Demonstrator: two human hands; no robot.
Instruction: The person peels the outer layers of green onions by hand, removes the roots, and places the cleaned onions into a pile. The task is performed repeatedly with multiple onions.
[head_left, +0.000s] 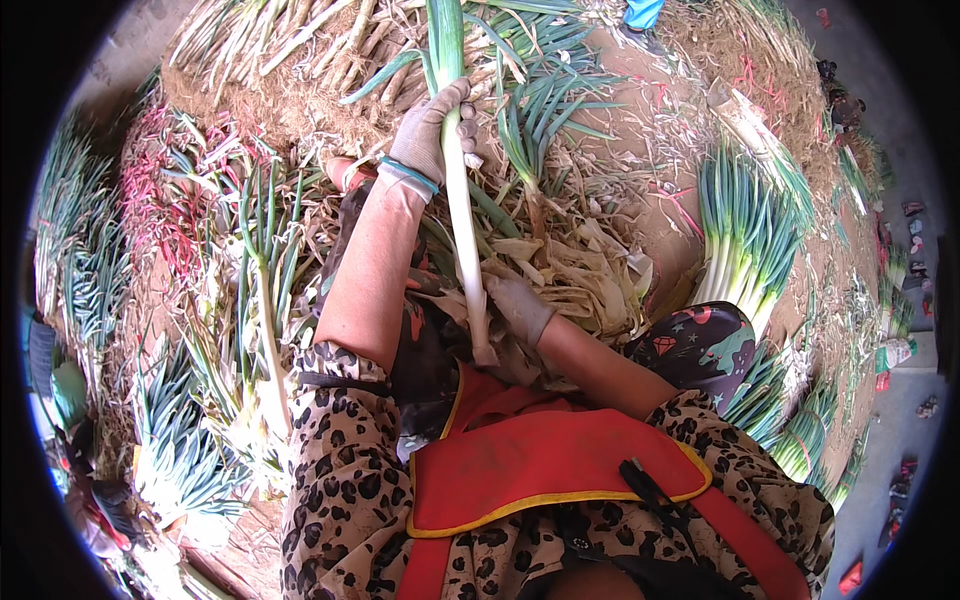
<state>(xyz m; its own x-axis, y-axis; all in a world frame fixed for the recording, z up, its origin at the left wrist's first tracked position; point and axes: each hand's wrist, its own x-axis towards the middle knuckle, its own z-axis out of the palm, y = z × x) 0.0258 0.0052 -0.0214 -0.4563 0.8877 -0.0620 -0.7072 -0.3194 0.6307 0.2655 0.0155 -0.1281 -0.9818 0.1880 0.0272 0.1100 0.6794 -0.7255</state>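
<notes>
My left hand (435, 131), in a pale work glove, grips a large green onion (463, 202) around the upper part of its white stalk. The green leaves rise past my fingers to the top of the view. Its root end hangs down over my lap and looks trimmed of long roots. Close to the right of the lower stalk is my right hand (519, 304), also gloved. Its fingertips are partly hidden among dry outer leaves, so whether they hold anything is unclear. Peeled, papery leaves (585, 281) lie heaped just beyond it.
Uncleaned onions with tangled roots (300, 97) are piled ahead. A bundle of clean green onions (739, 232) stands at right, beside my knee (697, 345). Red plastic ties (169, 195) litter the left. Another person's blue trouser leg (643, 13) shows at the top.
</notes>
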